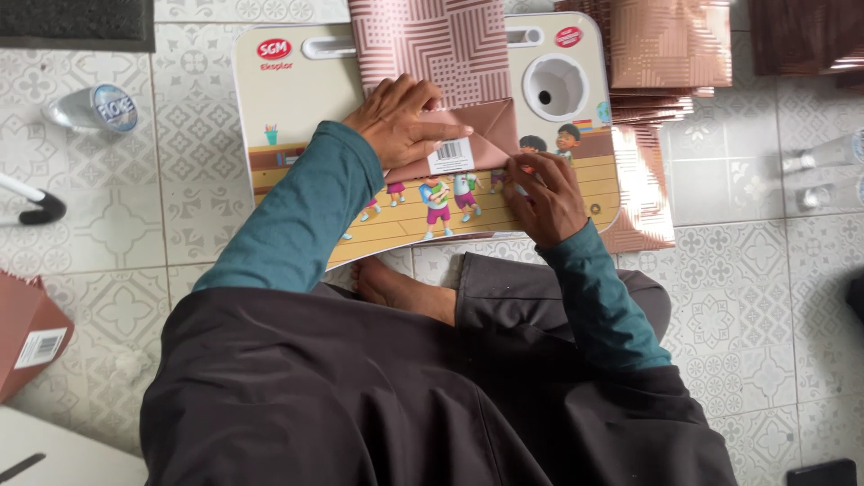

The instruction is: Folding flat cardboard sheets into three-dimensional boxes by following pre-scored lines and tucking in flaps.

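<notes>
On the small lap table (288, 90) set on the tiled floor (738, 270), head view: person sits cross-legged, bare foot (400, 290) tucked under table's near edge. Work piece = flat paper bag (441, 54), pink-brown w/ geometric line pattern, lying mid-table, its bottom end toward the person, folded into a triangular flap (481, 135) w/ a white barcode sticker. Left hand (400, 121) lies flat on the flap's left half, fingers spread & pressing down, not clenched, pinning rather than gripping. Right hand (544, 198) at the flap's lower right corner, fingers curled, tips pinching or creasing the paper edge; exact pinch hidden by the knuckles, can't tell for sure. Judgement: bag is light, thin, limp but holds a crease; glossy-looking surface prob. slippery on the smooth table, so it wants a flat palm to hold it down while the other hand works the fold; best taken at edges/corners, firm rubbing could tear or wrinkle it. Around: stack of like bags (666, 54) upper right, more under the table's right side; plastic cup (94, 108) on its side at left; another bag (27, 333) at far left edge.
</notes>
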